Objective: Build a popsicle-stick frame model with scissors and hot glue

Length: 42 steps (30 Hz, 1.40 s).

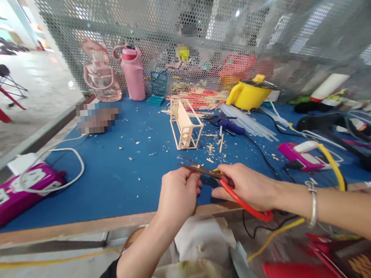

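My right hand [249, 185] is closed around the red handles of a pair of scissors [232, 195], whose dark blades point left and stand slightly apart. My left hand [178, 192] is pinched just below the blades, on a small pale wooden stick [199, 167]; only its tip shows, and my fingers cover the rest. Beyond my hands a small frame model of thin wooden sticks [186, 126] stands on the blue table mat [111, 174]. Wood scraps [210, 148] lie to the right of the model.
A blue glue gun [230, 125], clear glue sticks [250, 119] and a pile of wooden sticks [198, 98] lie behind. A yellow pot [252, 94], pink bottle [133, 77] and clear bottle [104, 85] stand near the mesh panel. Purple power strips [33, 190] and cables flank both sides.
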Tool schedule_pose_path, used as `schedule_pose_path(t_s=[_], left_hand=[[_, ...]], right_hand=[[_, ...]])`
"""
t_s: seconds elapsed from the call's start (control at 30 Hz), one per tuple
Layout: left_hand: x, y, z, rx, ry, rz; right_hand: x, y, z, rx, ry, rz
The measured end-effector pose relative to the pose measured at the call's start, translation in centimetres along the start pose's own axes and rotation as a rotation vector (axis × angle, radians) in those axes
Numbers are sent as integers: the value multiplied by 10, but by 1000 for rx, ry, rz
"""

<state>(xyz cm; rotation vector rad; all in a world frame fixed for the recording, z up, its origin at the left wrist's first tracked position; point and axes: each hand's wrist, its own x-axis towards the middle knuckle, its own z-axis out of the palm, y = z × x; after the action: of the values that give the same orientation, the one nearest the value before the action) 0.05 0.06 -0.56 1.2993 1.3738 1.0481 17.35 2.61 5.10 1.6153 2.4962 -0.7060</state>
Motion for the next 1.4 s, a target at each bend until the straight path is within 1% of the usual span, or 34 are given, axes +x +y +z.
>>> schedule_pose_path(t_s=[0.13,0.3,0.4,0.6,0.8,0.9,0.97,1.07,1.13,1.23,1.3,1.4], left_hand=[[0,-1,0,29,-3,34],[-1,0,0,87,14,69],[-1,2,0,124,25,78],[3,1,1,122,39,56],[4,2,2,112,24,77],[3,4,3,119,-4,94],[2,4,2,100,-33,80],[0,3,-10,172,-55,131],[4,4,-26,328,-33,212],[20,8,-56,642,17,239],[36,10,-73,805,28,231],[58,12,-86,939,-12,192]], right_hand=[[-5,0,3,-34,41,27],[-7,2,7,-89,80,3],[-5,1,7,-93,93,36],[1,-6,7,-45,55,100],[5,-2,6,-47,36,117],[7,-2,5,-62,41,114],[7,-2,4,-78,62,111],[-4,4,-3,-101,109,114],[-17,17,-11,-125,140,157],[-37,51,-20,-174,210,332],[-46,74,-23,-152,222,445],[-48,98,-24,-93,179,549]])
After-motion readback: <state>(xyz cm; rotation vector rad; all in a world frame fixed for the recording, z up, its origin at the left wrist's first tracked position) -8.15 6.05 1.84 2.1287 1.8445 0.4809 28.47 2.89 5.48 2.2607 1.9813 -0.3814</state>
